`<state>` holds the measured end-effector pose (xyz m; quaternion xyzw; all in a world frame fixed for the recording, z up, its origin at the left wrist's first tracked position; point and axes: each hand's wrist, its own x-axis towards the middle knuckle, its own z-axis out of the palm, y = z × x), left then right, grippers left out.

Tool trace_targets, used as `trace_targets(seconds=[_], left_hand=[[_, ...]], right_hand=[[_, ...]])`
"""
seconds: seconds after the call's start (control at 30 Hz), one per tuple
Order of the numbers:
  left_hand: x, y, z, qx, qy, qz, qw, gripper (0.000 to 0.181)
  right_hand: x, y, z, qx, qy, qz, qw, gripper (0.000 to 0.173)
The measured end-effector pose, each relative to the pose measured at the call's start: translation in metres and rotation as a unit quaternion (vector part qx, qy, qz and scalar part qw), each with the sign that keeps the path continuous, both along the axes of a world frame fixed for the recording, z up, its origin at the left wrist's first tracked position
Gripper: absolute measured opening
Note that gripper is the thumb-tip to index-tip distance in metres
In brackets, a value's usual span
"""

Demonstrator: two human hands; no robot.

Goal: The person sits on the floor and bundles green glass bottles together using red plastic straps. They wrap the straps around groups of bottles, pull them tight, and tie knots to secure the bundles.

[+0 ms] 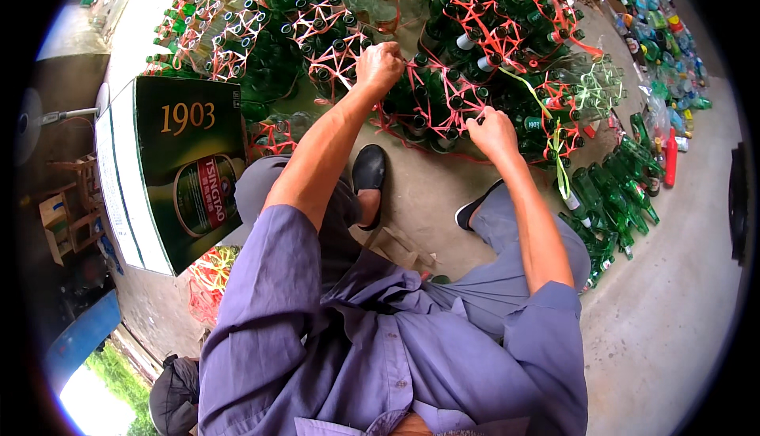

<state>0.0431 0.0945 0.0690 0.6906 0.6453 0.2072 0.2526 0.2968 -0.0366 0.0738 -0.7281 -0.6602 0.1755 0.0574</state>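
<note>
Before me, green glass bottles (436, 100) stand upright in a bundle, their necks laced together by pink plastic twine (442, 73). At the bundle's left side, my left hand (380, 66) is closed on the twine, which runs from it toward the nearest necks. My right hand (494, 134) pinches the twine at the bundle's near right edge, beside a dark bottle mouth. Its fingertips partly hide what lies between them. Another bundle of dark green bottles (332, 50) with paler pink lacing touches the area left of my left hand.
A Tsingtao beer carton (190, 139) stands by my left knee. More laced bottle bundles (493, 26) spread beyond. Loose green bottles (617, 180) lie at right, below a heap of plastic bottles (659, 32). Coloured twine (208, 281) lies behind the carton. Cardboard (398, 249) lies between my feet.
</note>
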Motion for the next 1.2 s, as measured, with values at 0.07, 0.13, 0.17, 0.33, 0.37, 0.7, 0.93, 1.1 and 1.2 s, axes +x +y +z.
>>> trace_targets(seconds=[0.07,0.13,0.17,0.33,0.37,0.7,0.93,1.1,1.2], left_hand=[[-0.006,0.0,-0.003,0.001,0.0,0.0,1.0,0.018],[-0.008,0.0,-0.004,0.004,0.003,0.004,1.0,0.018],[-0.007,0.0,-0.004,0.007,0.004,0.005,1.0,0.018],[-0.006,0.003,-0.006,-0.005,0.001,0.0,1.0,0.016],[-0.007,0.005,-0.007,-0.007,-0.006,-0.002,1.0,0.015],[0.032,-0.007,-0.011,-0.057,-0.07,-0.057,0.994,0.018],[0.054,-0.014,0.002,-0.136,-0.023,-0.034,0.99,0.022],[0.048,-0.006,-0.005,-0.189,-0.013,-0.007,0.982,0.025],[0.046,0.004,-0.014,-0.216,-0.035,0.004,0.976,0.025]], right_hand=[[-0.01,0.013,0.012,-0.131,0.175,-0.147,0.965,0.028],[-0.02,0.015,0.016,-0.176,0.309,-0.256,0.899,0.018],[-0.022,0.016,0.016,-0.175,0.318,-0.251,0.897,0.019],[-0.02,0.015,0.008,-0.159,0.309,-0.209,0.914,0.02],[-0.018,0.015,0.008,-0.161,0.296,-0.191,0.922,0.021],[0.0,-0.039,0.026,-0.145,0.323,-0.252,0.901,0.018],[0.03,-0.044,0.004,-0.207,0.292,-0.25,0.9,0.02],[0.03,-0.029,0.046,-0.151,-0.004,-0.046,0.987,0.03],[0.023,-0.018,0.074,-0.096,-0.099,-0.029,0.99,0.037]])
